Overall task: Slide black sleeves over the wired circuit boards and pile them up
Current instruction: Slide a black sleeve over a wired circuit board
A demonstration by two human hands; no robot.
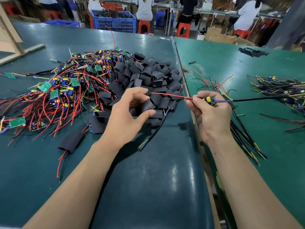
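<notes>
Right hand gripping one wired circuit board between thumb and curled fingers, above the seam between the two green tables. Red lead and thin black lead sticking out to the left from the pinch, toward the other hand; thick black cable running out to the right.

Left hand holding nothing, fingers and thumb half curled and spread, hovering just over the near edge of the heap of black sleeves. Contact with any sleeve not clear from this view.

On the left, big tangle of bare boards with red and black wires, touching the sleeve heap. One finished piece, sleeve already on, lying alone on the table near the left forearm. More cabled pieces far right, well apart.

Step in hand, as judged: board picked, sleeve not yet taken. Next move probably needing a pinch on one single sleeve from the heap, opened at its mouth, then both thin leads gathered together and fed in first, so the board can follow. Risk: loose red lead missing the mouth, or two sleeves lifted together.
</notes>
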